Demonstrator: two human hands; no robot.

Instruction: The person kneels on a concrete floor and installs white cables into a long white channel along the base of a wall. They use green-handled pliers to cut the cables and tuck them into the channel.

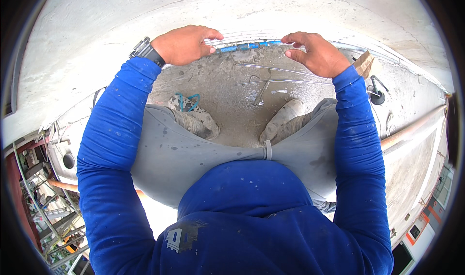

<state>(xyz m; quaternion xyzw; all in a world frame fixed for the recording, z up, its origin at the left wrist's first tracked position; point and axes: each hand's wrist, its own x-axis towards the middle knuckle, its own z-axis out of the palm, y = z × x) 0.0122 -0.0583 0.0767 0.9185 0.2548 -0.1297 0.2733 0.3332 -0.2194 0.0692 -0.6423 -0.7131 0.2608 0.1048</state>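
Observation:
My left hand point(183, 44), with a dark watch point(147, 51) on its wrist, reaches forward to the foot of the pale wall. Its index finger and thumb are apart, and I see nothing held between them. Opposite it, my right hand point(317, 53) is held in a similar curve, thumb and fingers parted and no object visible in them. A blue pipe-like strip point(248, 46), smeared with grey, runs along the wall's base in the gap between the hands. Several faint thin lines lie just above that strip; whether they are wires or grooves I cannot tell.
Thin metal rods point(286, 82) and a bent metal piece point(263, 88) lie on the wet, gritty floor point(232, 113) before my spattered shoes. At right are a brown paper piece point(364, 63) and a black round-based object point(377, 98). Scaffold-like bars point(41, 205) show lower left.

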